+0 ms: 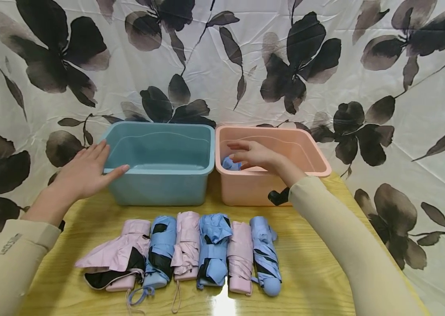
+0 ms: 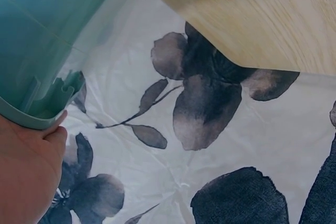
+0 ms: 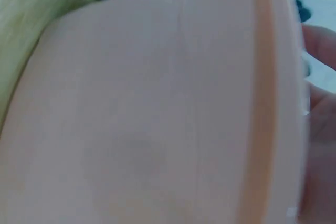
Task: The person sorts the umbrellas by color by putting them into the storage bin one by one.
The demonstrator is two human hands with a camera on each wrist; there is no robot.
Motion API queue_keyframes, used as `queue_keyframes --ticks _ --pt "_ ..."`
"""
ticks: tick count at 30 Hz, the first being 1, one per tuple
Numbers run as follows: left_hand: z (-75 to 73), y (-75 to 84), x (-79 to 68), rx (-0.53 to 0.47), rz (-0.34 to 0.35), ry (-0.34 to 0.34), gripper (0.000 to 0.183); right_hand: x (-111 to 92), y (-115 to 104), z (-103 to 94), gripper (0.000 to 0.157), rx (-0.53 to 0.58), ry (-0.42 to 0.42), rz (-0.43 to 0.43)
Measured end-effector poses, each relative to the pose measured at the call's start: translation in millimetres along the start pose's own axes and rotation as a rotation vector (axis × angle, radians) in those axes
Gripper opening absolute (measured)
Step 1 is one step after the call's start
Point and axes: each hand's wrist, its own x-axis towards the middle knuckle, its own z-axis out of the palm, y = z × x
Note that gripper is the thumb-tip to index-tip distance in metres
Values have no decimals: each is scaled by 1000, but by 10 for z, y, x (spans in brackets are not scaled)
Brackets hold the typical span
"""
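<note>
My left hand [image 1: 84,171] rests on the left rim of a blue-green plastic tub [image 1: 159,188], its fingers straight and the thumb spread. In the left wrist view that hand [image 2: 29,171] touches the tub's outer edge. Over the pink tub [image 1: 254,191], my right hand [image 1: 254,154] hovers with loosely bent, parted fingers. Just beneath the fingers, a blue folded umbrella [image 1: 229,163] shows inside that tub, mostly hidden by the front wall. The right wrist view holds mainly the pink tub's wall [image 3: 157,103], with part of the hand [image 3: 325,145] beyond the rim.
Along the table [image 1: 305,263] lies a row of folded umbrellas, pink and blue by turns. The leftmost pink umbrella [image 1: 127,250] is loosely spread; the rightmost blue umbrella [image 1: 266,256] is wrapped. A flowered cloth [image 1: 238,52] hangs behind the tubs.
</note>
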Motion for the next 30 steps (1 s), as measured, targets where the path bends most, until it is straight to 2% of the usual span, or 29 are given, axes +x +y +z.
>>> queue_keyframes --ticks 5,9,12,19,22,25,30 --pt "8 0 15 -10 3 14 103 -289 -68 50 58 20 113 -127" --pt "6 8 17 -11 6 10 103 -554 -62 135 55 -49 226 -216" --pt "1 12 12 -11 5 2 103 -747 -3 226 53 -111 332 -298" --pt "2 -1 -11 -22 -2 7 103 -1090 285 475 49 -193 522 -566" --pt "12 -5 -6 -20 0 17 103 -1224 441 559 49 -226 575 -596" --pt "27 -10 3 -17 5 24 102 -1347 599 639 49 -268 603 -589" --pt "44 -11 10 -21 -2 21 103 -1487 854 775 54 -322 570 -541"
